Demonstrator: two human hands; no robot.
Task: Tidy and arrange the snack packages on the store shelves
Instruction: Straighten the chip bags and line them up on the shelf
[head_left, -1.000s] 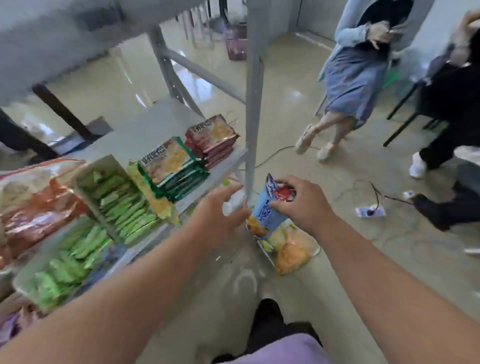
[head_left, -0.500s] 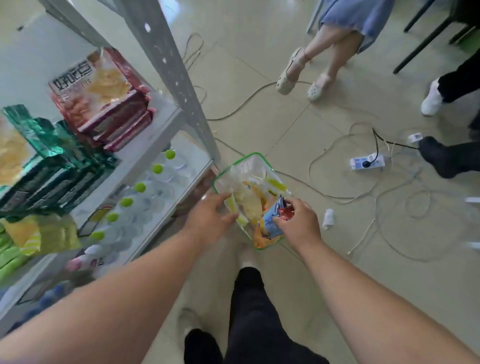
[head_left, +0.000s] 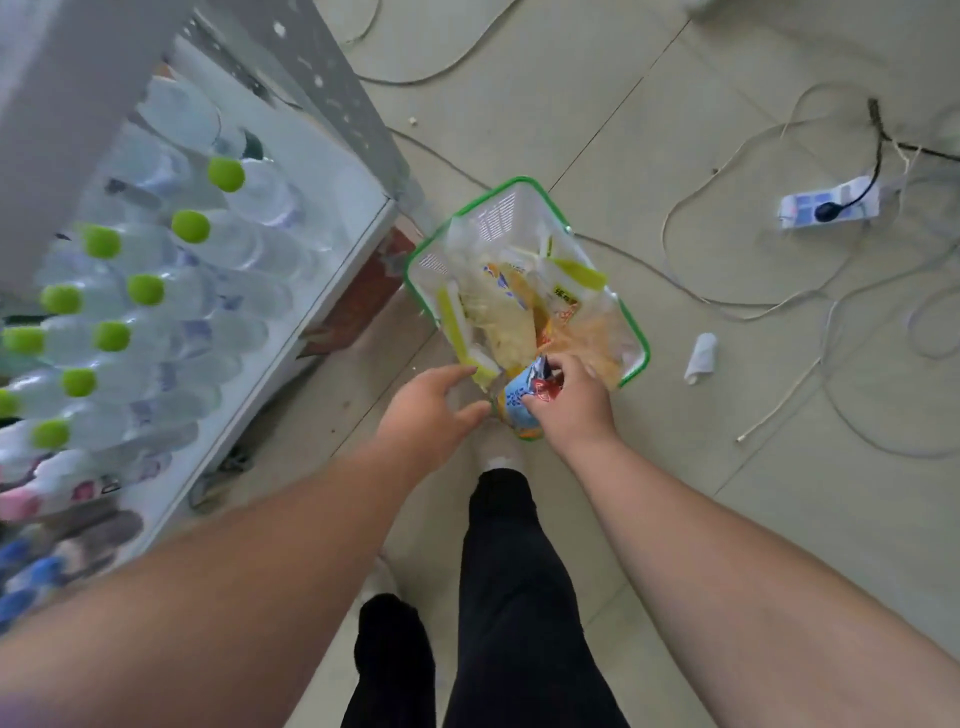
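While my right hand (head_left: 569, 402) pinches the blue snack packet (head_left: 514, 400) upright over the basket (head_left: 636, 332), my left hand (head_left: 431, 410) hangs open beside it. Remaining packets lie just ahead, nearer my left.

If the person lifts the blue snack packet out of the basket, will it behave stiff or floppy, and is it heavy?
The blue snack packet looks like thin printed film, crumpled where the right hand grips its top, so it probably bends and sags rather than staying stiff. It appears puffy and small, so likely light. The glossy film may be a bit slippery; the basket wall beside it should not hinder lifting.
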